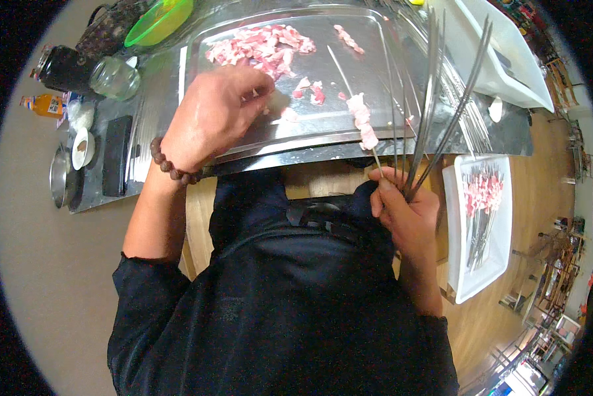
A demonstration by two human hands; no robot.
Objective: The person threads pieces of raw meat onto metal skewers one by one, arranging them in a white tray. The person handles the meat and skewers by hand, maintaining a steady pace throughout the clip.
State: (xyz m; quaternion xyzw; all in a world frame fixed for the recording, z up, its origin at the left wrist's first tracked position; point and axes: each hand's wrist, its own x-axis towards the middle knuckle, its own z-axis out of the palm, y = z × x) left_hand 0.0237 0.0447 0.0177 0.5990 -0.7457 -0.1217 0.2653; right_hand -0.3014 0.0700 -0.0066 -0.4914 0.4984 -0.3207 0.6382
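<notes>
My right hand grips a bundle of metal skewers that fan upward from the fist. Between its thumb and fingers is one skewer threaded with pieces of raw meat; its bare tip points up over the metal tray. My left hand, with a beaded bracelet at the wrist, hovers over the tray's left part with fingers curled. Whether it pinches anything is hidden. Just beyond it lies a pile of cut raw meat. Small scraps and a longer strip of meat rest farther right.
Loose skewers lie right of the tray, beside a white plastic bin. Lower right, another white bin holds meat skewers. At left stand a glass jar, a dark jar, a green bowl and a metal bowl.
</notes>
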